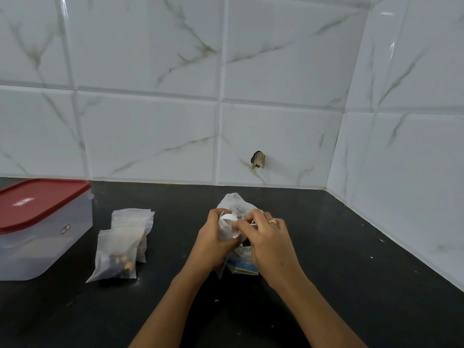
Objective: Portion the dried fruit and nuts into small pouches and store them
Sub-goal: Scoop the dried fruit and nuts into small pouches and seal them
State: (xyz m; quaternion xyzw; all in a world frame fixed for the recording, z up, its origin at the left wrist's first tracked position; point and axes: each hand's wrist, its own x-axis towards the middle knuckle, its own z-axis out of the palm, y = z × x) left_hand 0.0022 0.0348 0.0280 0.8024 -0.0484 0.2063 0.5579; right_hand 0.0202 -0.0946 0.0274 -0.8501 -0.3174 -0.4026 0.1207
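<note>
Both hands meet at centre of black countertop [326, 247], near the back wall. Left hand [213, 243] has fingers curled round a small pouch [227, 226] of white translucent plastic, gripping it from the left, thumb on the near side. Right hand [270, 243] is just beside it, touching; its fingertips are bent in and pinch the pouch's right edge near the mouth. Gold ring [273, 221] on one right finger. The pouch sits between the two hands, upright, its top poking above the left knuckles; cannot tell what is inside.

Big bag [236, 200] stands right behind and under the hands, crumpled clear plastic. Its top rises past the fingers, and its lower end with a blue-green printed patch shows below the right palm, on the counter. A dark piece shows in the gap between the two hands, too small to identify.

Filled pouches [118, 254] are left of the hands, well apart from them. The front one leans on the one behind, with brown nut and fruit bits at the bottom; the exact count of pouches is unclear. Further left is a clear container [50, 247] with its red lid [37, 202] on, near the pouches but not touching.

White marbled tile wall [150, 121] behind, with a chipped hole [258, 160] above the hands
</note>
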